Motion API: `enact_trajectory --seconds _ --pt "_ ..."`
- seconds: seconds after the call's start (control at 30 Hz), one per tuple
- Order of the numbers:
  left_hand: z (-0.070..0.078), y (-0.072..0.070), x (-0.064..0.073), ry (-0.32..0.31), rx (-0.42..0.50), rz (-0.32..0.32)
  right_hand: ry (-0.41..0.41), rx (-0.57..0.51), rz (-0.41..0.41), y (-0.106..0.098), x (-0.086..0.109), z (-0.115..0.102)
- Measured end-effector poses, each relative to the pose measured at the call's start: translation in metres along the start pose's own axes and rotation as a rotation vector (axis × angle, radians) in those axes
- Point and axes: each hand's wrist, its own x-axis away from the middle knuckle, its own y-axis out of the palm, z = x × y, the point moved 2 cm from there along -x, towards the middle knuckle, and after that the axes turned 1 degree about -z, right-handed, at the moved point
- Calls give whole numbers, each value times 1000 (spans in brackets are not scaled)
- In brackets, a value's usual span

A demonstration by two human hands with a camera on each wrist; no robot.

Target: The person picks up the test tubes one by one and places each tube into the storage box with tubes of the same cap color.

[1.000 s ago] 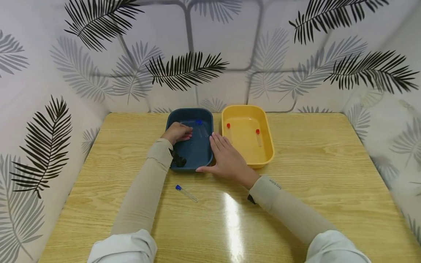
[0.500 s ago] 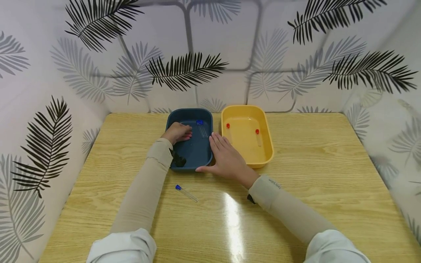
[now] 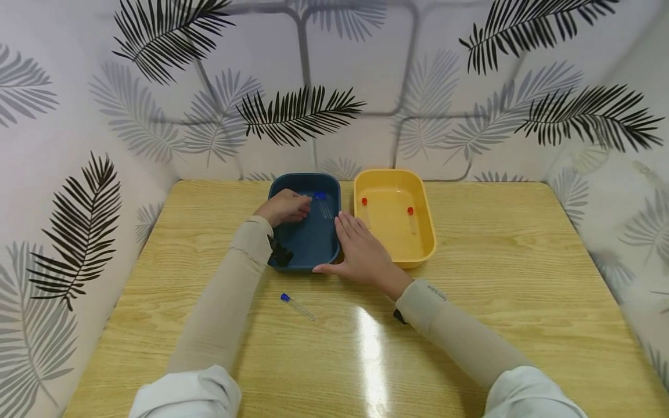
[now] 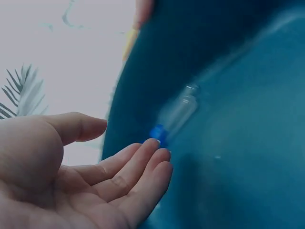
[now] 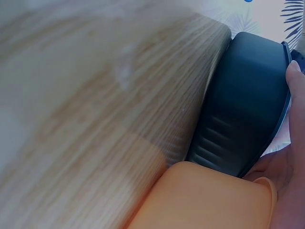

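Observation:
My left hand (image 3: 287,207) reaches into the dark blue tray (image 3: 310,244) from its left side. In the left wrist view its fingers (image 4: 143,183) are loosely bent, the thumb stands apart, and nothing is held. Near those fingertips lie blue-capped clear tubes (image 3: 320,196) close together on the tray floor; their exact number is hard to tell. Against the tray's front right corner rests my right hand (image 3: 366,252), fingers straight along the right wall and thumb on the front rim. Another blue-capped tube (image 3: 299,307) lies on the table in front of the tray.
Just right of the blue tray stands a yellow tray (image 3: 394,247) with two red-capped tubes (image 3: 411,219) lying in it. Both trays sit at the back of the wooden table (image 3: 496,261), before a leaf-patterned backdrop (image 3: 360,139).
My left hand has shifted slightly toward the tubes in the blue tray. Those tubes, first spread apart, now lie side by side. The right hand stays in place.

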Motion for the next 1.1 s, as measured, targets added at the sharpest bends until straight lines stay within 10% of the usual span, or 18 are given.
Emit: enact_trajectory --seconds 0.57,1.1 --pt "7 -1 93 483 -436 61 11 -12 -15 5 -2 1" --pt "-58 17 154 523 -429 -135 11 10 -9 6 -2 0"
